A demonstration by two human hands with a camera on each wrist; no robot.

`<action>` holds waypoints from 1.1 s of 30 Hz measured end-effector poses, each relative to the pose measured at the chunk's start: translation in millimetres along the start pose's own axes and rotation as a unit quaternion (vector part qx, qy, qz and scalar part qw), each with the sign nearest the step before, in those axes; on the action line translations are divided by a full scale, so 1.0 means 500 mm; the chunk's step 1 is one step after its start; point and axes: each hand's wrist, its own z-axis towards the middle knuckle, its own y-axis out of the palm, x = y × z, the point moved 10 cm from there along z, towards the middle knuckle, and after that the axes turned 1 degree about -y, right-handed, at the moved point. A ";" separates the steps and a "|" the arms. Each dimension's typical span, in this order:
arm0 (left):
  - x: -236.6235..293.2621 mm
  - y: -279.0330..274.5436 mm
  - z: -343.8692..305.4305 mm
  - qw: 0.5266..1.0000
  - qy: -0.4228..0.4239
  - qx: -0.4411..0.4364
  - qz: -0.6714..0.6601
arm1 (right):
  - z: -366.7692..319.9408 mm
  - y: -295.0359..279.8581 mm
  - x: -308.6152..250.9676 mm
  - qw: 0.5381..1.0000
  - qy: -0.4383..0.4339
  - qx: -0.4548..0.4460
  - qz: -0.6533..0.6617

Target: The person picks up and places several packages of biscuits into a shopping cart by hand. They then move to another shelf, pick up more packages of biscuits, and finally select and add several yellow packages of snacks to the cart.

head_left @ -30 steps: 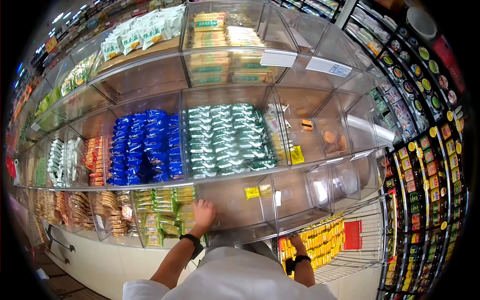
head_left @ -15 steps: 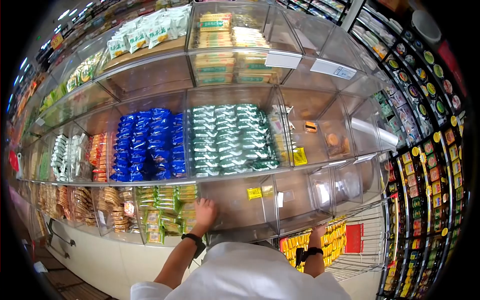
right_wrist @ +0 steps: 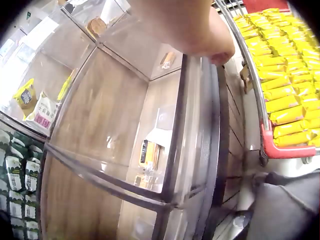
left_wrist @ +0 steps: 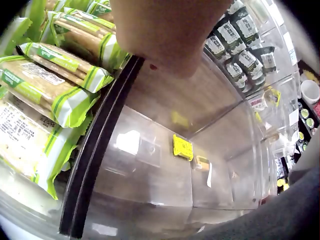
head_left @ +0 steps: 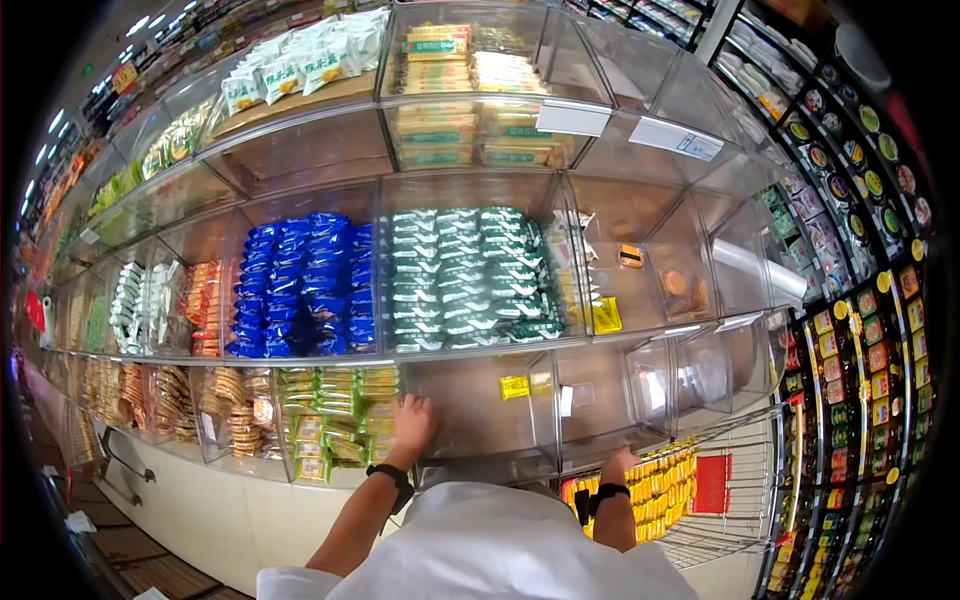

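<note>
My left hand (head_left: 414, 425) rests, fingers relaxed, at the divider between the green-wrapped cracker packs (head_left: 335, 405) and a bin holding one small yellow pack (head_left: 514, 387). The left wrist view has this hand (left_wrist: 165, 35) above the black-edged divider (left_wrist: 102, 145), with cracker packs (left_wrist: 45, 85) beside it. At the bins' front edge, close to the cart, is my right hand (head_left: 618, 468); its fingers are hard to make out. In the right wrist view that hand (right_wrist: 200, 35) is over the front rim, fingertips hidden, with yellow packs (right_wrist: 285, 100) in the cart alongside.
Blue packs (head_left: 305, 280) and dark green packs (head_left: 465, 280) fill the middle row. White bags (head_left: 300, 65) lie on the top tier. The wire cart (head_left: 745, 470) stands against the front right. Another stocked rack (head_left: 860, 380) rises at the right.
My right hand has moved from the left end of the cart's yellow packs up and right to the bins' front edge, then slightly back left. My left hand stays at the divider; the view has shifted slightly.
</note>
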 end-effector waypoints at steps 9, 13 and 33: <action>0.002 -0.001 0.001 1.000 -0.005 -0.013 0.004 | -0.101 -0.061 -0.107 0.998 -0.015 0.027 -0.050; 0.004 -0.004 0.001 1.000 -0.002 -0.002 0.005 | -0.108 -0.064 -0.113 0.999 -0.026 0.020 -0.037; 0.008 -0.013 0.003 1.000 0.002 0.011 0.008 | -0.147 -0.079 -0.148 1.000 -0.014 0.004 -0.011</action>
